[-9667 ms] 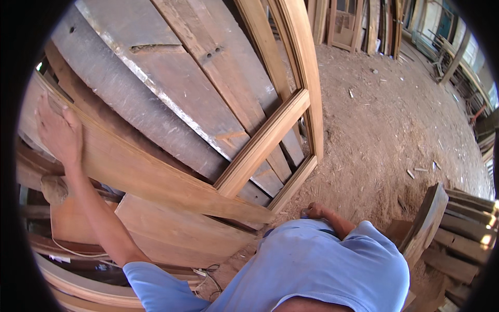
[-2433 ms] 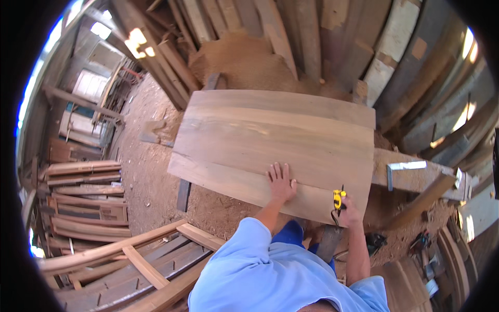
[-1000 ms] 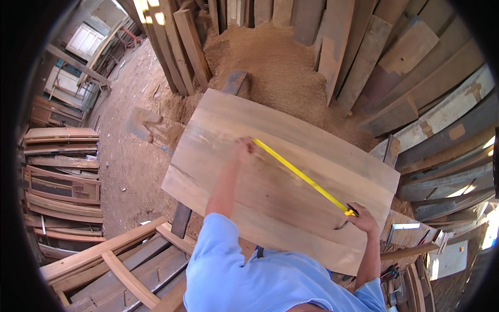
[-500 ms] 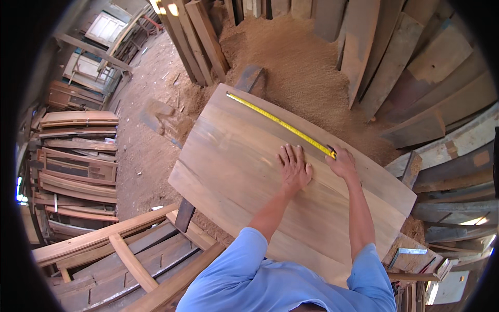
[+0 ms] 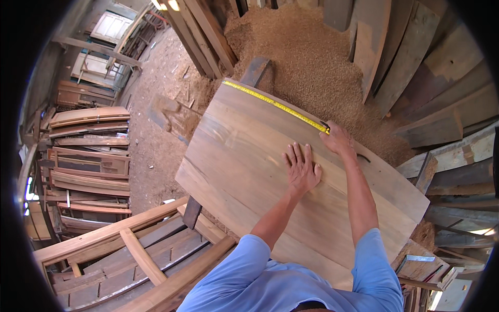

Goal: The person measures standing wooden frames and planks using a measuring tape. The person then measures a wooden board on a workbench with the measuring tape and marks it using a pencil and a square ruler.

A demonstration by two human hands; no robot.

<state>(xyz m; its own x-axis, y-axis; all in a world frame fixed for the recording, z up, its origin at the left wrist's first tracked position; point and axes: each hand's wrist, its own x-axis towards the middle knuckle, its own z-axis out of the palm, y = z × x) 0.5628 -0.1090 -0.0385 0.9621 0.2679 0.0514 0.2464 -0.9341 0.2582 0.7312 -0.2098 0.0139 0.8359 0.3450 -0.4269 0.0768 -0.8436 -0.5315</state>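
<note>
A wide wooden panel [image 5: 244, 156] lies in front of me, its far edge running down to the right. My right hand [image 5: 338, 139] is closed round the case of a tape measure, which it mostly hides. From there the yellow tape blade [image 5: 275, 104] stretches left along the far edge to the panel's far-left corner. A dark strap or cord shows by my right wrist. My left hand [image 5: 303, 174] rests flat on the middle of the panel, fingers spread, holding nothing.
Under the panel, dark support beams [image 5: 254, 72] stick out. A wooden frame [image 5: 143, 255] lies at the lower left, with stacked boards [image 5: 91, 151] beyond it. Planks [image 5: 410, 52] lean at the right. Sawdust [image 5: 296, 47] covers the ground past the panel.
My right hand has moved the tape measure away from me, so the blade now lies along the panel's far edge. My left hand stays flat on the panel, fingers more spread.
</note>
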